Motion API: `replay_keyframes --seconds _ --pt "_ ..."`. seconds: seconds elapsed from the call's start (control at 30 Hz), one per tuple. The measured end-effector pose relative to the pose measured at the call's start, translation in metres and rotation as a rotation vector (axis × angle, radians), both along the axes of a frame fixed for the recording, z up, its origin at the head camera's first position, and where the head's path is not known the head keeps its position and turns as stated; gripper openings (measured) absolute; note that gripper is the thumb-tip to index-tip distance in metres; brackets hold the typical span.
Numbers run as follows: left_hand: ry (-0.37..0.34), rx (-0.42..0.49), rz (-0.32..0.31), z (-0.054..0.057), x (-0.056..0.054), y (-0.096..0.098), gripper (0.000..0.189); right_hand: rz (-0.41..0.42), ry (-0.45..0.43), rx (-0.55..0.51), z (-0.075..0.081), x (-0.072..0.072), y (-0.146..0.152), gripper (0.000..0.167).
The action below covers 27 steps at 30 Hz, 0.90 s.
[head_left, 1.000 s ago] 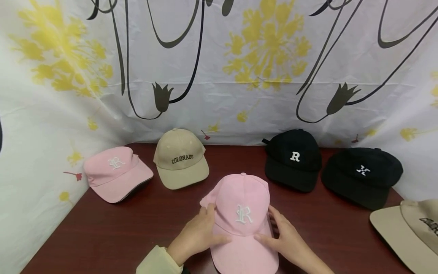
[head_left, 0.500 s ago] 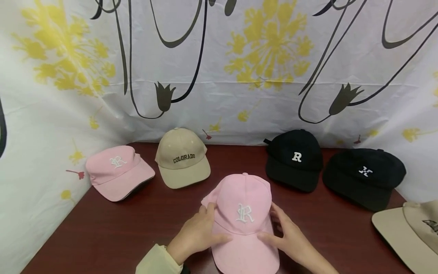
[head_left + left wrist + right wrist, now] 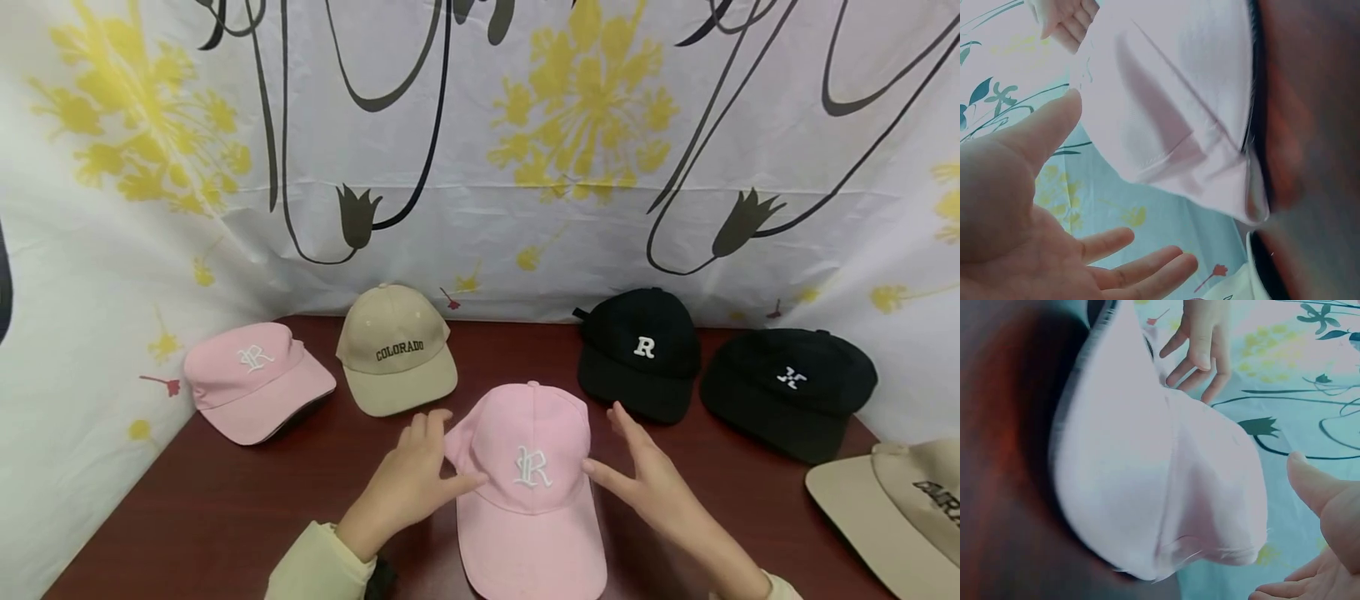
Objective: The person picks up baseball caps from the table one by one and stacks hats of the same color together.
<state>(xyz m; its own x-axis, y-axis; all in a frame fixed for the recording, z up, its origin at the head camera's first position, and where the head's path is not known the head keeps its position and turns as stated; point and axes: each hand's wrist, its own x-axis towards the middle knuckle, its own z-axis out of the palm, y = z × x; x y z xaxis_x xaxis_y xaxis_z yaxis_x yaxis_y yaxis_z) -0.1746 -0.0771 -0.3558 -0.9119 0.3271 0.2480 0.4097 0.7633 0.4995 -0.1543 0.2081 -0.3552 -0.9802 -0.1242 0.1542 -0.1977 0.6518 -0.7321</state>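
In the head view a pink baseball cap (image 3: pixel 532 533) with a white R sits on the table at front centre, its brim toward me. My left hand (image 3: pixel 408 479) is spread at its left side, the thumb overlapping the cap's edge. On the other side my right hand (image 3: pixel 652 483) has its fingers apart, the thumb tip close to the crown. Both wrist views show the cap, a pink cap (image 3: pixel 1166 112) in the left one, with the fingers spread around it and no grip on it. The right wrist view shows a gap between the thumb and the cap (image 3: pixel 1210 481).
Behind stand a pink visor-like cap (image 3: pixel 258 383), a beige COLORADO cap (image 3: pixel 397 350), a black R cap (image 3: pixel 641 354) and another black cap (image 3: pixel 791 392). A beige cap (image 3: pixel 892 500) lies at right. A patterned white cloth (image 3: pixel 480 250) hangs behind the dark red table (image 3: pixel 225 517).
Both hands have let go of the pink cap's sides and moved outward and up, the left to the left and the right to the right. The cap has stayed about where it was.
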Motion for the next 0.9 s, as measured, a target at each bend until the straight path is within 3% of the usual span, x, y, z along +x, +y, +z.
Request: replay_keyframes --seconds 0.43,0.9 --pt "0.041 0.01 0.062 0.024 -0.011 -0.02 0.075 0.092 0.156 0.035 0.034 -0.028 -0.026 0.092" --pt "0.016 0.046 0.084 0.028 -0.018 -0.054 0.076 0.24 0.119 0.041 0.056 -0.059 -0.078 0.092"
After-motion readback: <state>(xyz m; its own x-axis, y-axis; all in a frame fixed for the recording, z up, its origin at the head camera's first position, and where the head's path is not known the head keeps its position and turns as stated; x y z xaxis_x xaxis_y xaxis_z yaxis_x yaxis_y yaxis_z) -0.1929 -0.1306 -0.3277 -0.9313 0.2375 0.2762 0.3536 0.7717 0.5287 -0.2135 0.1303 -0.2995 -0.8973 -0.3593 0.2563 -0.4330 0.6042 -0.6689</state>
